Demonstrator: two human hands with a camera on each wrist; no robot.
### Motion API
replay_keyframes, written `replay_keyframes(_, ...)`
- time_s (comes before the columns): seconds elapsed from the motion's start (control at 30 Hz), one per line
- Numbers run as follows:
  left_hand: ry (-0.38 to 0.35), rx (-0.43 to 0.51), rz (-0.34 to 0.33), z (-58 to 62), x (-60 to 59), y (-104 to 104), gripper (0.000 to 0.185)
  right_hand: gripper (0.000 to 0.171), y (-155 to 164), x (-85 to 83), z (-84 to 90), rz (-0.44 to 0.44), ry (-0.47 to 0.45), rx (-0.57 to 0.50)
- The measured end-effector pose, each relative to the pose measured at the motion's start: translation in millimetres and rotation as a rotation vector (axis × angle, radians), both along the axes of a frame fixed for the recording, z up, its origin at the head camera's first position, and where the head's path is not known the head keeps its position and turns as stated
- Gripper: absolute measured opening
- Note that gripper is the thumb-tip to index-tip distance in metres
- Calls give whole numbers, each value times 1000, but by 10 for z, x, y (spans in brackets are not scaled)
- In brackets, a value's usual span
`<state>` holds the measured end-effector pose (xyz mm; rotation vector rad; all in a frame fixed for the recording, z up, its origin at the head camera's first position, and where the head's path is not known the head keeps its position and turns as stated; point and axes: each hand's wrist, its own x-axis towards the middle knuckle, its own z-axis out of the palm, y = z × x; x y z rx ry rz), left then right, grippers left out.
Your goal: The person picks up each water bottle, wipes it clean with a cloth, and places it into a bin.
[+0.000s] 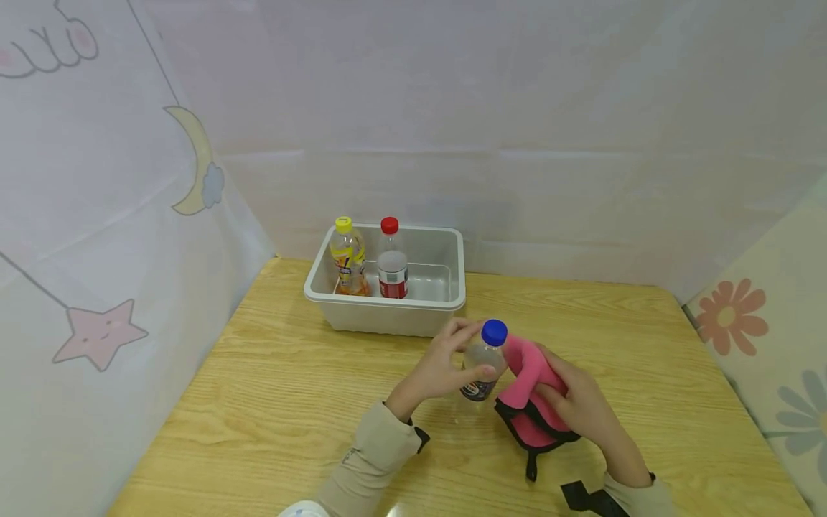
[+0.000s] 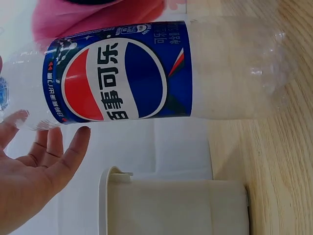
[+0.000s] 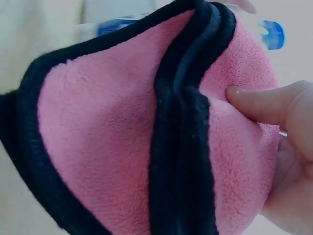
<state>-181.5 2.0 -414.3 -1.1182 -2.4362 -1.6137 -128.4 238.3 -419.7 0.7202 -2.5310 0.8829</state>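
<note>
My left hand (image 1: 442,365) holds a clear plastic Pepsi bottle (image 1: 486,357) near its upper part, thumb in front and fingers behind. The bottle has a blue cap (image 1: 494,332) and stands nearly upright, close over the table. Its blue label (image 2: 120,73) with a red, white and blue disc faces the left wrist camera. A folded pink cloth (image 1: 526,377) with black edging and a small black loop is gripped by my right hand (image 1: 584,402). In the right wrist view the thumb presses on the cloth's fluffy face (image 3: 107,127); the cloth is just right of the bottle.
Behind the hands, at the back of the wooden table (image 1: 258,402), stands a pale grey plastic bin (image 1: 388,316). Inside it are a yellow-capped bottle (image 1: 349,262) and a red-capped bottle (image 1: 392,269). A white round object (image 1: 304,510) shows at the bottom edge.
</note>
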Motion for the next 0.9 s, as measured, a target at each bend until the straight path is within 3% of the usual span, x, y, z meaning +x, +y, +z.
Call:
replay_keyframes(0.17,-27,3,23,-10,-10,-5,64,70,-16,-73,190,23,70,-33)
replay_keyframes(0.37,-49,51,25,-31,-13,-11,58,70,-72,-121,284,38,90,-27)
replay_keyframes(0.53,-45,71,35,-31,-9,-19,52,69,-117,-133,308,56,56,-13)
replay_keyframes(0.73,22,92,64,-19,-4,-28,47,67,-164,-130,318,87,28,-2)
replay_keyframes(0.9,22,101,83,-25,2,-46,46,66,-182,-123,219,80,-19,-7)
